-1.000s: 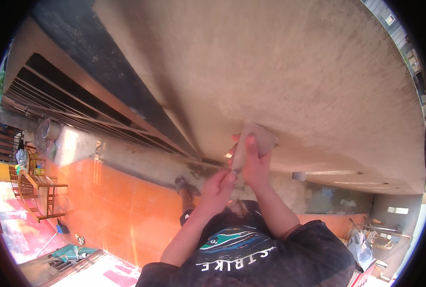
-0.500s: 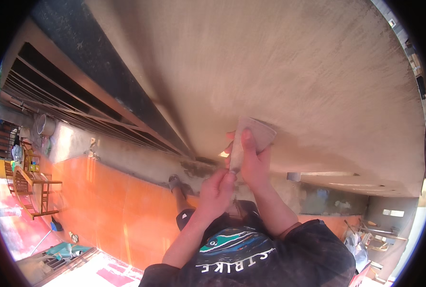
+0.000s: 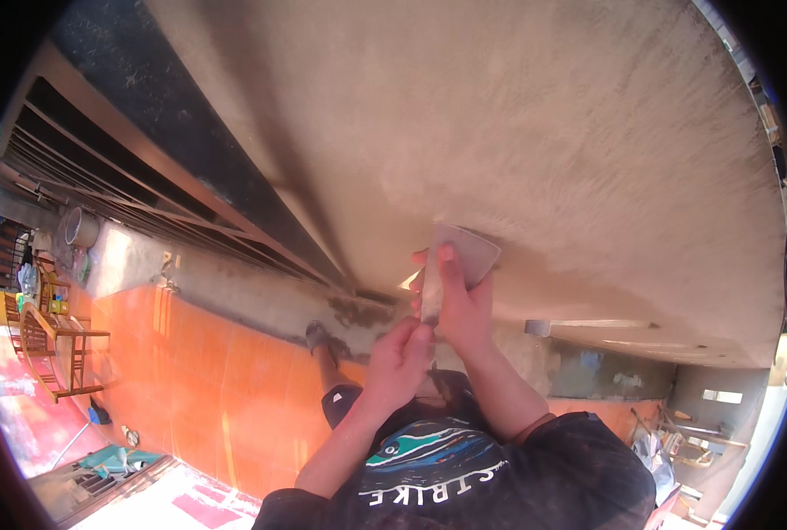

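My right hand (image 3: 466, 305) grips a thin grey flat piece (image 3: 479, 253) with a paler strip along its left side, perhaps a folded sheet; its exact kind does not show. The thumb presses on the strip, and other fingers come round from behind. At the strip's lower end my left hand (image 3: 399, 360) is closed, with thumb and fingers pinching that end. Both hands are in front of a broad grey-brown plastered surface (image 3: 535, 132). Whether the piece touches that surface I cannot tell.
A dark beam (image 3: 194, 132) slants down on the left, beside a row of dark slats (image 3: 102, 190). Orange flooring (image 3: 208, 371) spreads below. Far left are a wooden chair (image 3: 79, 335) and a grey bucket (image 3: 81, 227). Assorted items (image 3: 676, 442) lie at the lower right.
Both hands and the grey piece sit slightly further left and lower in the picture, and the surroundings have shifted a little as well. The grip looks the same.
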